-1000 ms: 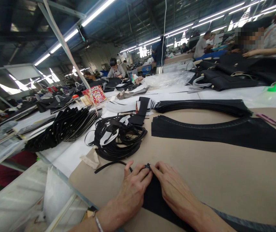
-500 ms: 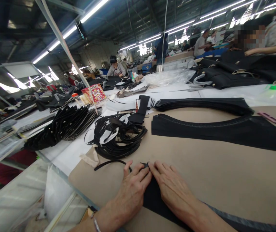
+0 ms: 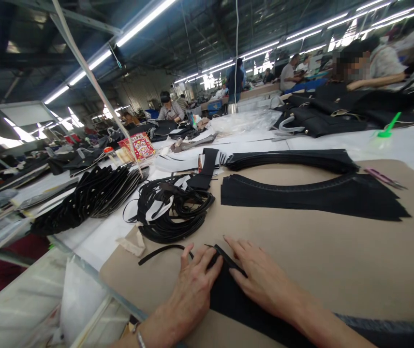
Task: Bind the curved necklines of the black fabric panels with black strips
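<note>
A long black fabric piece (image 3: pixel 234 295) lies on the beige mat under both my hands. My left hand (image 3: pixel 196 285) is closed on its far tip, thumb and fingers pressed at the edge. From beneath those fingers a narrow black strip (image 3: pixel 159 251) curls out to the left; where it meets the piece is hidden. My right hand (image 3: pixel 258 270) holds nothing, its fingers stretched forward and thumb apart, resting along the piece's right edge. Further right, a greyish band (image 3: pixel 370 323) runs along the piece's curved edge beyond my forearm.
Beyond my hands lie a coil of black strips (image 3: pixel 172 212), two stacks of curved black pieces (image 3: pixel 312 195) and pink-handled snips (image 3: pixel 384 178). A green-tipped bottle (image 3: pixel 384 135) stands at right. More black parts (image 3: pixel 91 198) fan out at left. Co-workers sit further back.
My right hand's fingers have spread and shifted slightly off the tip, baring more of the piece's edge. My left hand stays at the tip. The whole view has swung a little.
</note>
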`<action>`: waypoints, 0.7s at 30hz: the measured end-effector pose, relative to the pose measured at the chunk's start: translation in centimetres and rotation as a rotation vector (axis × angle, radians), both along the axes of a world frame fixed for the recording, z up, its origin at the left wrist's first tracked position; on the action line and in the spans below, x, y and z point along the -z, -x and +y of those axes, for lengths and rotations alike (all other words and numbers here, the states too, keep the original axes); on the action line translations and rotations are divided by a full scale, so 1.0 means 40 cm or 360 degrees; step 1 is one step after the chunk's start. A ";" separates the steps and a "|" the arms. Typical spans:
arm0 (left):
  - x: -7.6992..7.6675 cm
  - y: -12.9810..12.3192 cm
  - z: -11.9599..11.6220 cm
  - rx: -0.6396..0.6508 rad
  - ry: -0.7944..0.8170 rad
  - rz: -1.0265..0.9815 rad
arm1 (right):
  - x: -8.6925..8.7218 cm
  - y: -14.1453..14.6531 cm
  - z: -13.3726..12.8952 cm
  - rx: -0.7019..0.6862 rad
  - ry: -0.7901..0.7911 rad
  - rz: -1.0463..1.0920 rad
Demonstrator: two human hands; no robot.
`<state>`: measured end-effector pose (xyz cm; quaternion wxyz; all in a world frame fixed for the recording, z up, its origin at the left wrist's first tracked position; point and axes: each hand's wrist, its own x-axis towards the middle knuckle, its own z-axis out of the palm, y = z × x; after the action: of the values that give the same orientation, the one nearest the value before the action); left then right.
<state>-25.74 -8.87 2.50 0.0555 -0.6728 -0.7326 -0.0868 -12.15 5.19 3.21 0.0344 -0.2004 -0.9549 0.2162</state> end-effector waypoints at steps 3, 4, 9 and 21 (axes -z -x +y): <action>-0.007 -0.003 0.009 -0.0045 -0.0064 -0.0069 | 0.009 -0.052 -0.006 0.0063 0.0019 -0.0019; -0.011 -0.005 0.014 -0.0059 -0.0097 -0.0111 | 0.011 -0.064 -0.011 0.0073 0.0006 -0.0013; -0.035 -0.039 0.059 -0.0030 -0.0218 -0.0327 | 0.005 -0.079 -0.024 0.0139 0.0028 0.0082; -0.022 -0.060 0.118 0.0227 0.0014 -0.0501 | -0.008 -0.108 -0.007 0.0206 0.0127 0.0107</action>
<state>-23.32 -4.14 3.40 -0.0692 -0.7014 -0.6830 -0.1916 -7.82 4.89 3.51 0.0723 -0.2554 -0.9290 0.2580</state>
